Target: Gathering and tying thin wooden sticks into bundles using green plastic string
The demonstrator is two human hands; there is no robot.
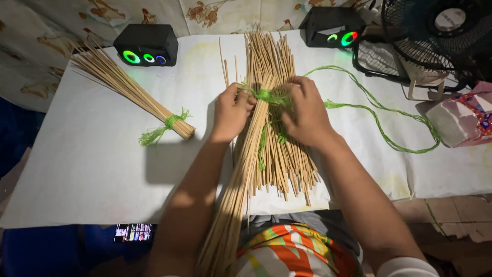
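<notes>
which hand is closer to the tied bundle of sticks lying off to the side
Left. The left hand is nearer the tied bundle, which lies apart to its left. The right hand sits farther away, beyond the loose sticks.

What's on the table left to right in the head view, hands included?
Tied stick bundle → left hand → green twine knot → right hand → loose green twine → patterned box.

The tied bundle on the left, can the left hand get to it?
Probably yes. The tied bundle lies apart on the table, nothing between it and the left hand, though that hand is gripping green string.
</notes>
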